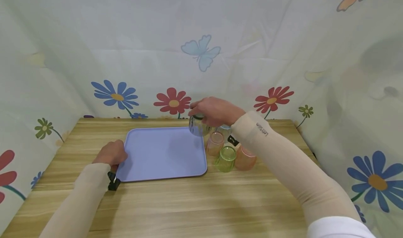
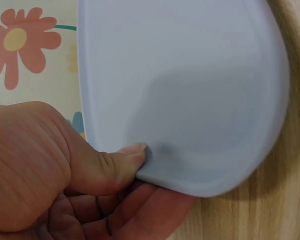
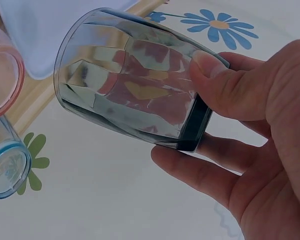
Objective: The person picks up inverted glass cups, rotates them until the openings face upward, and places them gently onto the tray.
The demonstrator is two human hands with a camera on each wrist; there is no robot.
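Note:
My right hand [image 1: 217,110] grips a clear grey glass tumbler [image 1: 199,128] by its base, mouth down, above the back right corner of a lavender tray [image 1: 163,154]. In the right wrist view, thumb and fingers close round the thick dark base of the tumbler [image 3: 130,80]. At the tray's left edge, my left hand [image 1: 111,153] pinches the rim. The left wrist view shows the thumb on top of the tray [image 2: 200,60] and the fingers underneath.
Right of the tray, upside-down glasses stand close together: pink [image 1: 215,145], green [image 1: 225,161], coral [image 1: 245,160] and blue [image 1: 224,129], the last partly hidden by my right arm. Behind the wooden table [image 1: 176,206] hangs a flowered cloth [image 1: 141,63].

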